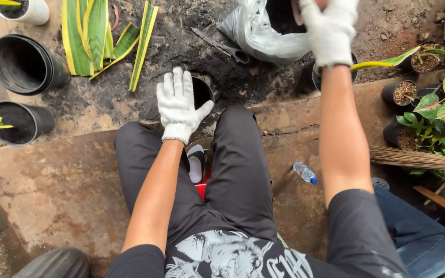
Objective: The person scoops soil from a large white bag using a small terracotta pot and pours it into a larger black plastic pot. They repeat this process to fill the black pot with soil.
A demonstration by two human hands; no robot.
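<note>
Left gloved hand (180, 106) flat, fingers (173, 85) spread, resting on rim of small black pot (202, 91) between the knees, pot just right of fingertips. Right gloved hand (329, 31) at white soil bag (258, 33); grip impossible to tell.

Daylight falls on a worn, reddish concrete floor (57, 190) strewn with dark soil (181, 46), with potted foliage plants (433, 110) and a straw broom (418, 159) at its edge.
</note>
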